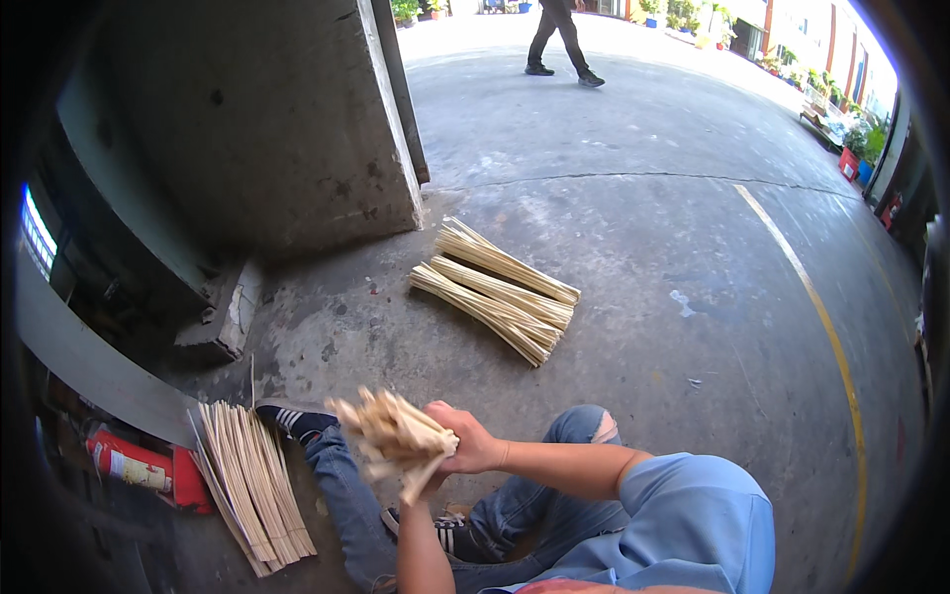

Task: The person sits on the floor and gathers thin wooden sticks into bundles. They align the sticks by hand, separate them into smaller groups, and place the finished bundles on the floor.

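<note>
A bundle of pale thin wooden sticks (391, 433) is held up in front of my body, its near ends fanned out and blurred by motion. My right hand (467, 436) is closed around it from the right side. Just below, my left hand (428, 487) grips the same bundle from underneath; its fingers are mostly hidden behind the sticks and the right hand. On the floor ahead lie several more stick bundles (495, 292), side by side. To the left, beside my shoe, a looser pile of sticks (252, 485) is spread on the ground.
A red fire extinguisher (134, 460) lies at the left next to the loose pile. A grey wall panel (287, 119) stands at the upper left. A yellow line (831, 337) runs along the concrete floor on the right. Far off, a person (562, 45) walks in the yard.
</note>
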The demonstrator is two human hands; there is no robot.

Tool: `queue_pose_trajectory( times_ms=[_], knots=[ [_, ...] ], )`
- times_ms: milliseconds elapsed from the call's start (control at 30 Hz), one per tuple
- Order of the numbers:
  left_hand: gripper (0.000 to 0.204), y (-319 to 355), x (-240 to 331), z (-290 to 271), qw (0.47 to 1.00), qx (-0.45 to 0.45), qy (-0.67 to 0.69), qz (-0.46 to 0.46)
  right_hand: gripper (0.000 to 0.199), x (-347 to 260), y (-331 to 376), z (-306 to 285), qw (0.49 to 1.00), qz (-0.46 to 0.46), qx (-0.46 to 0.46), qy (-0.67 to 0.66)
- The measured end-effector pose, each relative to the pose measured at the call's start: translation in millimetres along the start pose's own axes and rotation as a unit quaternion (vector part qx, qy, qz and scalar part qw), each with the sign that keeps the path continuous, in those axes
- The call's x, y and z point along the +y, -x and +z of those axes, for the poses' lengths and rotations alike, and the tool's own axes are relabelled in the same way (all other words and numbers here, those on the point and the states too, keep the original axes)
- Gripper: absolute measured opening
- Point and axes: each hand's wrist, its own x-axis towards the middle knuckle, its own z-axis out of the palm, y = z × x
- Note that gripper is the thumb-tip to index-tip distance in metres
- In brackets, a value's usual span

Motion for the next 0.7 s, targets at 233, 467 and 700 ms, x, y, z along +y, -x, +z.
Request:
queue_pose_trajectory(
  times_ms=[233,467,700],
  knots=[
    [0.047,-25.3,-33.1,46.2,0.982,0.029,-0.188,0.022,0.045,62.5,69.1,26.0,0.979,0.196,-0.036,0.041],
    [0.05,-30.3,-18.7,33.9,0.945,0.095,0.288,-0.121,0.037,74.6,17.5,26.6,0.881,0.415,0.127,-0.19],
    [0.023,-81.7,-10.8,40.3,0.798,0.128,0.555,-0.196,0.073,134.1,-29.8,-26.6,0.951,0.3,0.003,0.068]
  ],
)
